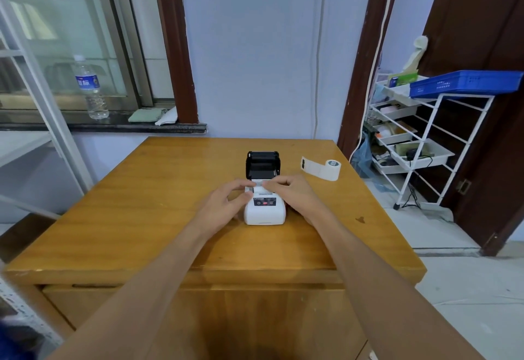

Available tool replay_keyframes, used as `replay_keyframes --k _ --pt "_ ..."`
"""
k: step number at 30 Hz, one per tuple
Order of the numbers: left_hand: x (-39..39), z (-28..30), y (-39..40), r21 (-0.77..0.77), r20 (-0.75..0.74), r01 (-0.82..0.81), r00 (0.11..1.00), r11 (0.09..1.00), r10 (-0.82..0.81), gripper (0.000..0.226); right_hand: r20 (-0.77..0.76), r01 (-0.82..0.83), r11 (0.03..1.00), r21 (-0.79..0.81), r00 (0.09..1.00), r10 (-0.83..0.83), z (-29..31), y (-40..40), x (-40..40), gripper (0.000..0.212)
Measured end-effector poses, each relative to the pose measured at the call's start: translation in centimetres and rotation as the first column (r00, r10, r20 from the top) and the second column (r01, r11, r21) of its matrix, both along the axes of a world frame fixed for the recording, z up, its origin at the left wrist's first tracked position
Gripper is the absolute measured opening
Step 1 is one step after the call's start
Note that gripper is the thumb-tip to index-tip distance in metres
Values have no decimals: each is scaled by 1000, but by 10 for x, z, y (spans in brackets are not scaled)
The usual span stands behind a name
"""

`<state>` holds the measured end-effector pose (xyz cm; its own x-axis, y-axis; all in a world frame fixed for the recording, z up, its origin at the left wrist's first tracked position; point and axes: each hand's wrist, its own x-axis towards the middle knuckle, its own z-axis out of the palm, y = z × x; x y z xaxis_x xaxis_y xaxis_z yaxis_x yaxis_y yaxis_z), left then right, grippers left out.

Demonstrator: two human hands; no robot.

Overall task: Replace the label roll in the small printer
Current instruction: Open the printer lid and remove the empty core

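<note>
A small white printer (265, 212) sits mid-table with its black lid (262, 162) swung up and open at the back. My left hand (226, 203) rests against the printer's left side, fingers curled at the open bay. My right hand (289, 190) reaches over the right side, fingertips pinching a white strip of label paper (258, 182) at the bay's front edge. The roll inside the bay is mostly hidden by my fingers. A second white label roll (330, 170), its tail unrolled to the left, lies on the table to the right of the printer.
The wooden table (141, 217) has a drawer below its front edge. A water bottle (90, 87) stands on the window sill at left. A white wire rack (419, 146) with trays and a blue basket (465, 83) stands to the right, by a brown door.
</note>
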<state>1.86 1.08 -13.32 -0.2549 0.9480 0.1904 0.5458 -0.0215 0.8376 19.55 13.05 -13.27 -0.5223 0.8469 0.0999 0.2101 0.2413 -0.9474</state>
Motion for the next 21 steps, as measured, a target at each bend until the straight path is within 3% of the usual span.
replay_keyframes --k 8,21 --pt "-2 -3 2 -2 -15 -27 1000 1000 27 33 123 -48 998 -48 991 54 7 4 0 22" --pt "-4 -7 4 20 36 -12 999 1000 12 32 -12 -5 999 -35 1000 5 -2 -2 1 11"
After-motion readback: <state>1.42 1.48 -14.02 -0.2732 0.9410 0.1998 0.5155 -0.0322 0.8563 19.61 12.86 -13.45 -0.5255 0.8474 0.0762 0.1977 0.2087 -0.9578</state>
